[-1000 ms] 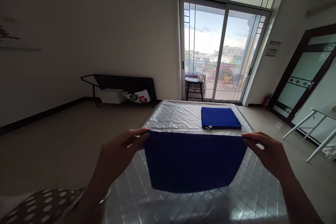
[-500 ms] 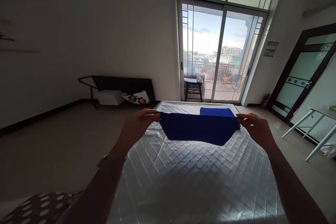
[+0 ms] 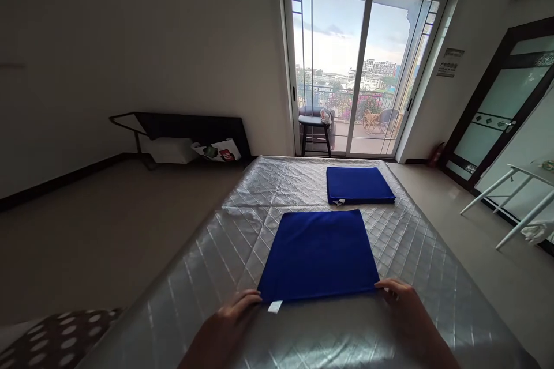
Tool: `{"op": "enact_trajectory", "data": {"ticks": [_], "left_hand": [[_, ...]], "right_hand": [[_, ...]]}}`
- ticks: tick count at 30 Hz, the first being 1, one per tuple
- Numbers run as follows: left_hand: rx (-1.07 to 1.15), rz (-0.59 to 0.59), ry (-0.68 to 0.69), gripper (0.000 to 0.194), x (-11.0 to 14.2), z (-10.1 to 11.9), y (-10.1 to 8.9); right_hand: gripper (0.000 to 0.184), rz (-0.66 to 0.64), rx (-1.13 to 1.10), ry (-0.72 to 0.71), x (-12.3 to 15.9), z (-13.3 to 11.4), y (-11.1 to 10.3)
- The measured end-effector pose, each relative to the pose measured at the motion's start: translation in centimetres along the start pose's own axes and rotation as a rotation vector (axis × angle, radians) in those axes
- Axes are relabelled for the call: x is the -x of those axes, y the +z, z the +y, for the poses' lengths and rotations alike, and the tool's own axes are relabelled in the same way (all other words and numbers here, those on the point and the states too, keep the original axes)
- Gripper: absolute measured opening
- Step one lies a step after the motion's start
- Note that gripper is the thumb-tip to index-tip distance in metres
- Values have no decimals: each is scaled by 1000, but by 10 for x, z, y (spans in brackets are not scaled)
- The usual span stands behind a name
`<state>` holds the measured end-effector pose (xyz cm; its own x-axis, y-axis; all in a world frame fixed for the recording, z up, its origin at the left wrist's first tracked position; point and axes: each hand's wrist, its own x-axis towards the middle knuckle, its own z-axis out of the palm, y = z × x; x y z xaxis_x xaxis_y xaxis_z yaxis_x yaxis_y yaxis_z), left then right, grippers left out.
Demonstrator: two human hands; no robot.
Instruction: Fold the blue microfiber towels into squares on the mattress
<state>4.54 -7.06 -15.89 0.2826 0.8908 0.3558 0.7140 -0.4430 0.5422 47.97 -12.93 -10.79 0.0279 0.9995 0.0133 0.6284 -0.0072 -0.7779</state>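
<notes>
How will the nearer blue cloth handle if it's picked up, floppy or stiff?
Probably floppy: the nearer blue cloth looks thin, with soft ripples on its surface. Likely light too, since it lies so flat. It may slide if pushed, as the silver cover beneath looks shiny.

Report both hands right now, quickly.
Left hand: closed, holding the near left corner of the nearer blue cloth.
Right hand: closed, holding that cloth's near right corner.
</notes>
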Motion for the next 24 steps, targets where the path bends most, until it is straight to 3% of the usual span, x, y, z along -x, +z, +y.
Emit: {"op": "enact_trajectory", "data": {"ticks": [5, 11, 17, 20, 24], "left_hand": [[-83, 18, 65, 41, 20, 5, -6], [-69, 25, 65, 40, 31, 22, -8], [-172, -46, -2, 36, 42, 8, -4], [-278, -64, 14, 40, 26, 18, -1], [-260, -117, 211, 40, -32, 81, 31]], "right_hand": [[36, -47, 14, 32, 16, -5, -5], [40, -83, 201, 19, 22, -12, -2], [39, -186, 430, -33, 15, -21, -8], [37, -178, 456, -126, 4, -34, -11], [45, -51, 473, -169, -26, -46, 10]]}}
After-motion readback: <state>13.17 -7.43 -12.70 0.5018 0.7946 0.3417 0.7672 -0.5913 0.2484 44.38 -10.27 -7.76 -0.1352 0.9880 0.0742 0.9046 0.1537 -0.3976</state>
